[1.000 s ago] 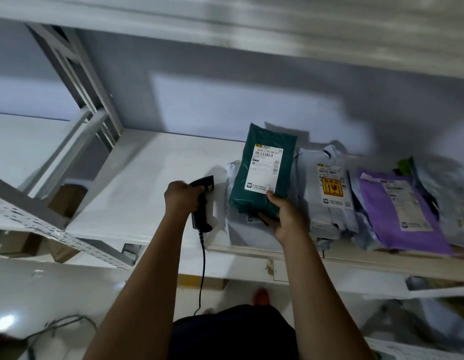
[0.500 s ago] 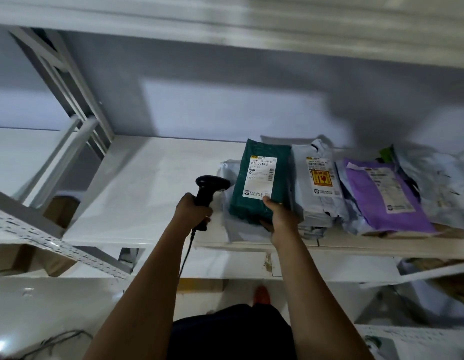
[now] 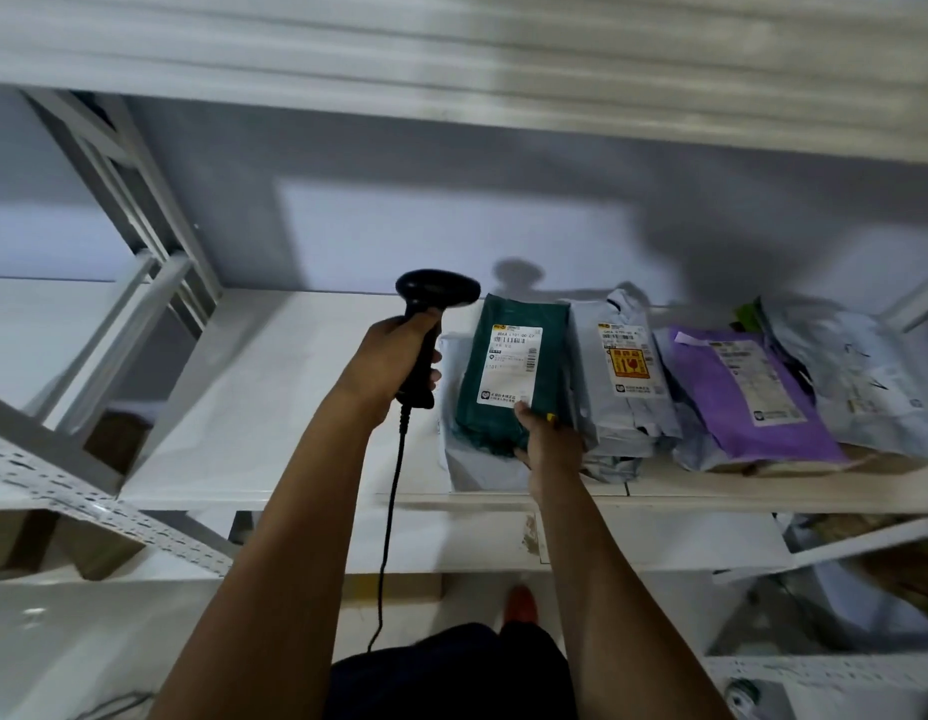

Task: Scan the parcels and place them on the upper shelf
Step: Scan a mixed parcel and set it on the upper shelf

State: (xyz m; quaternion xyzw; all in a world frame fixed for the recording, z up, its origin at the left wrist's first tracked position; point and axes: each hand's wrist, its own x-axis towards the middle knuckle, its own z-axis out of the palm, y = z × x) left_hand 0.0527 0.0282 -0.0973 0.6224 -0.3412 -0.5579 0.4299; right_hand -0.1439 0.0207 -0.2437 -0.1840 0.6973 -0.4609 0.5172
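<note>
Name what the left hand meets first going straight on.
Carrying the scanner, the left hand would likely reach the grey back wall, just left of the green parcel; depth unclear.

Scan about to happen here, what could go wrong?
1. The grey parcel shows its label right beside the green parcel, so the scanner may read the wrong barcode.
2. The cable hangs past the shelf edge and might snag.
3. The right hand grips only the green parcel's near corner; it may slip.

bare arms (image 3: pixel 295 511), dark navy garment (image 3: pixel 451 672) below, an orange-red shoe (image 3: pixel 520 605).
</note>
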